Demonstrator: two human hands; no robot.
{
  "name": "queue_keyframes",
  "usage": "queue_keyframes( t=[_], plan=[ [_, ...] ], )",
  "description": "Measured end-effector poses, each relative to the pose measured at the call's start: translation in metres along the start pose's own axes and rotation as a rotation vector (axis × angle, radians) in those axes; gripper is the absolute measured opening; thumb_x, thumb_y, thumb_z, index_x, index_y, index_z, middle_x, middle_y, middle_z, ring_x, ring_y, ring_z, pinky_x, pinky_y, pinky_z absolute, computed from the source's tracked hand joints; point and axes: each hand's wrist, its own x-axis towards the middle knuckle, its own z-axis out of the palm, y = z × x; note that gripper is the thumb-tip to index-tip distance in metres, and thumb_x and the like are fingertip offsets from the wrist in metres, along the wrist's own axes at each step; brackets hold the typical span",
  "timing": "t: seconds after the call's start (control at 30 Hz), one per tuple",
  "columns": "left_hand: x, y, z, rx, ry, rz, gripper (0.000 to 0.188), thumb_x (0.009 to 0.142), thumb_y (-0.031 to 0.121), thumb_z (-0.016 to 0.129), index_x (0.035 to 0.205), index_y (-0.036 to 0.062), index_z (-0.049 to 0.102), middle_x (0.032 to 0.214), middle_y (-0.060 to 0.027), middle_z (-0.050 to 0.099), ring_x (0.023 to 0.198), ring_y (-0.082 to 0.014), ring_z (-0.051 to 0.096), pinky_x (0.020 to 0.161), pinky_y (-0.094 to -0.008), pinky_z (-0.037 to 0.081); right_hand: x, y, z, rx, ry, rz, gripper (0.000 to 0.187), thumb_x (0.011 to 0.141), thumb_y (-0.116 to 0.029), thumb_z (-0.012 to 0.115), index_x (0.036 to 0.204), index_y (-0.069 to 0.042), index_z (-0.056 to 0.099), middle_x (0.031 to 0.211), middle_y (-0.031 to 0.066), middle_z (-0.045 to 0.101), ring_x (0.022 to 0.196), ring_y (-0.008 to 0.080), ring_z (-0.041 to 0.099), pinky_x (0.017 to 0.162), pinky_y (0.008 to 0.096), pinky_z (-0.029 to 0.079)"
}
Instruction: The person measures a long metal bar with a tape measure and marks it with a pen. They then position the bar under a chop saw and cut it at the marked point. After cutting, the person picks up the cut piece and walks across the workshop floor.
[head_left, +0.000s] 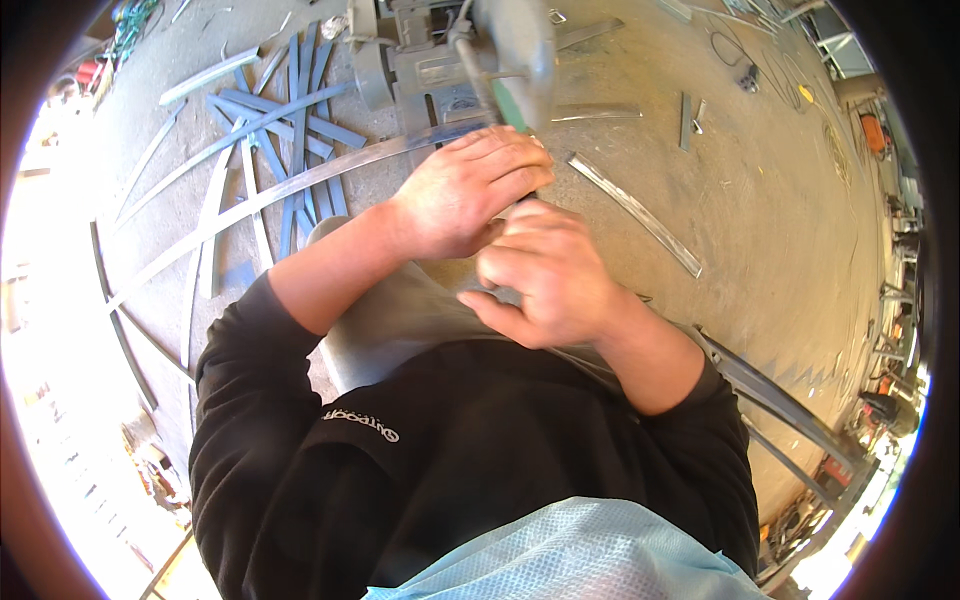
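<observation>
Chop saw (pixel 436 70) stands by the curled left hand (pixel 468 190) and right hand (pixel 548 268), grip unclear, beyond a black top (pixel 490 425) (white lettering).

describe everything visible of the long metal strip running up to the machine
The long metal strip looks narrow, pale at its lower left and browner further up. It slants up to the machine, passing over the pile of blue bars in this view. Its curve may be lens bending. The left hand is near its upper end; contact is unclear.
</observation>
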Motion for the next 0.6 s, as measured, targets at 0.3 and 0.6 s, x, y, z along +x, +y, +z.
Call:
queue_keyframes(
  t=[0.3, 0.6],
  plan=[
    [0.018, 0.0, 0.064, -0.207, 0.018, 0.014, 0.031, 0.07, 0.028, 0.072, 0.064, 0.0109, 0.046, 0.066, -0.0048, 0.049, 0.068, -0.0299, 0.052, 0.068, -0.0411, 0.041, -0.032, 0.016, 0.004, 0.017, 0.087, -0.021, 0.025, 0.074, -0.014, 0.081, 0.068, -0.013, 0.058, 0.064, 0.0036, 0.059, 0.064, 0.0267, 0.057, 0.062, 0.041, 0.048],
    [0.025, 0.007, 0.055, -0.202, 0.022, 0.043, 0.028, 0.068, 0.029, 0.073, 0.069, 0.0116, 0.051, 0.071, -0.0038, 0.052, 0.071, -0.0301, 0.055, 0.071, -0.0424, 0.045, -0.037, 0.018, 0.0, 0.028, 0.028, 0.017, 0.025, 0.076, -0.018, 0.079, 0.066, -0.012, 0.057, 0.062, 0.0051, 0.06, 0.064, 0.0277, 0.059, 0.064, 0.0421, 0.048]
  ],
)
